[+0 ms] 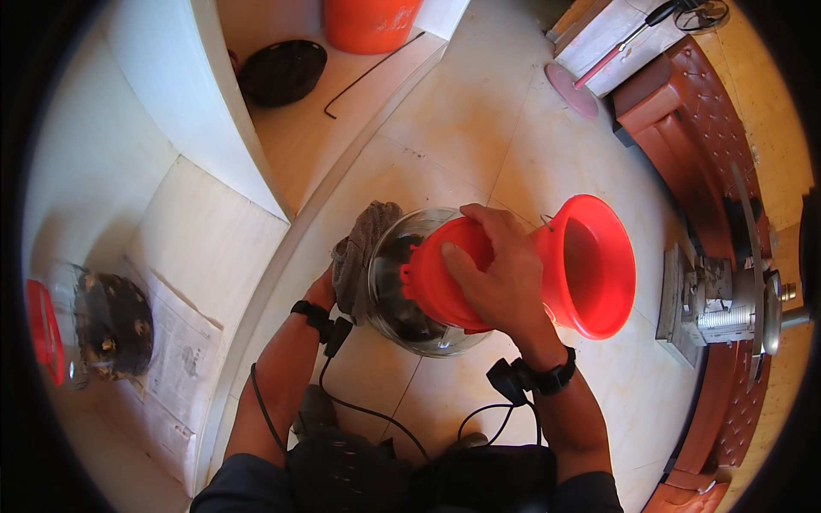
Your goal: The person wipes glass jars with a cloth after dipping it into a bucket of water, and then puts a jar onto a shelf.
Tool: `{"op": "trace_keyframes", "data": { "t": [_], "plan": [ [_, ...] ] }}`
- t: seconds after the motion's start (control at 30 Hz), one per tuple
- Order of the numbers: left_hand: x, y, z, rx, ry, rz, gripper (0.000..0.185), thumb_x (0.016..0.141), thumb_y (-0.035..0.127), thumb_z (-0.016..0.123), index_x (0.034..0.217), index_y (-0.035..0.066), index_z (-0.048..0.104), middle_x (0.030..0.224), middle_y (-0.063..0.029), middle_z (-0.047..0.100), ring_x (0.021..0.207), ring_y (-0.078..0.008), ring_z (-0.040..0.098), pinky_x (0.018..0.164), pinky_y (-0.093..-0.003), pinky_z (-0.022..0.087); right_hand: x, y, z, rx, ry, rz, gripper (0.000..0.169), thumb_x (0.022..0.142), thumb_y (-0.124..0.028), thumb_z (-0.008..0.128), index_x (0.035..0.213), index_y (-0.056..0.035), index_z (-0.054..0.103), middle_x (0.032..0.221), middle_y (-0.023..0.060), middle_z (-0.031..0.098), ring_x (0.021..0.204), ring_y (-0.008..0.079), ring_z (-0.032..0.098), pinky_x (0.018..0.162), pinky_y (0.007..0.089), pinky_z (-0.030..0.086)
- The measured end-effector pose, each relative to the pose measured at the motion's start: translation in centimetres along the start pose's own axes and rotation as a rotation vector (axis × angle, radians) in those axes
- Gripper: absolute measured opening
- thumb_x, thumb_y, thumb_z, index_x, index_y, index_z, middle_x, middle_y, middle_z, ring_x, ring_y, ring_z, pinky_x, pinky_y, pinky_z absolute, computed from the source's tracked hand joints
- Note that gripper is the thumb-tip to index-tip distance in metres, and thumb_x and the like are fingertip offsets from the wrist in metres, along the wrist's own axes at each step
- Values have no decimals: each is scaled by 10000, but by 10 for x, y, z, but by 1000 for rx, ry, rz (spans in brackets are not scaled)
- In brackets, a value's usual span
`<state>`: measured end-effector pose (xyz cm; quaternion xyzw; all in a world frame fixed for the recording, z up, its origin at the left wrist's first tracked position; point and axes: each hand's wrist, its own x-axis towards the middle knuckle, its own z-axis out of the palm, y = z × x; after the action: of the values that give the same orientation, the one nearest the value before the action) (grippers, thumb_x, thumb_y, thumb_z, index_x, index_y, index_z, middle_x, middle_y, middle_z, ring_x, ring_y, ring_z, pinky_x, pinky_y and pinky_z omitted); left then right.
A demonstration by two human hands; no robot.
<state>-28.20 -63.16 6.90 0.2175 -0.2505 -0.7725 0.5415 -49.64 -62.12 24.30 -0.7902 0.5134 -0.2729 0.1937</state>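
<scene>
Low in front of me is a large clear jar (391,282) with dark contents. My right hand (503,276) grips a red plastic lid (442,282) over the jar; whether the lid touches the rim I cannot tell. My left hand (326,288) is at the jar's left side, mostly hidden behind a grey-brown cloth (359,256) that it holds against the glass. Just right of my right hand stands a red plastic bucket (596,269) with a wide flared mouth and a wire handle.
On the left shelf, another jar with dark contents (115,324) and a red lid (45,333) stands by newspaper (183,359). An orange bucket (372,22), a black pan-like disc (282,72) and a bent metal rod (372,75) occupy the upper shelf. A brown tufted sofa (705,96) lies right.
</scene>
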Motion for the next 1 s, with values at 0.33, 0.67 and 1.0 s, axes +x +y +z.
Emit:
{"op": "trace_keyframes", "data": {
  "t": [0.33, 0.67, 1.0],
  "plan": [
    [2, -10, 3, 104, 51, 32, 535, 1050, 281, 588, 1504, 20, 478, 1447, -129, 571, 1296, -242, 561, 1095, -378, 469, 4, 8, 1, -14, 19, -94, 485, 870, -291, 769, 1248, -7, 659, 1207, 191, 676, 1065, 376, 661, 922, 481, 534],
    [29, 18, 11, 294, 30, 12, 573, 1030, 314, 610, 1494, 7, 472, 1463, -154, 544, 1323, -275, 537, 1105, -404, 448, 0, 14, 4, -45, 81, -82, 531, 861, -302, 755, 1280, -6, 618, 1257, 206, 632, 1146, 399, 604, 962, 497, 489],
    [49, 33, 2, 438, 108, 29, 615, 1010, 346, 632, 1484, -7, 466, 1480, -179, 517, 1350, -308, 512, 1115, -430, 427, -3, 14, 0, -30, 72, -10, 532, 885, -337, 693, 1289, -10, 577, 1243, 200, 616, 1177, 388, 568, 1005, 490, 461]
  ]
}}
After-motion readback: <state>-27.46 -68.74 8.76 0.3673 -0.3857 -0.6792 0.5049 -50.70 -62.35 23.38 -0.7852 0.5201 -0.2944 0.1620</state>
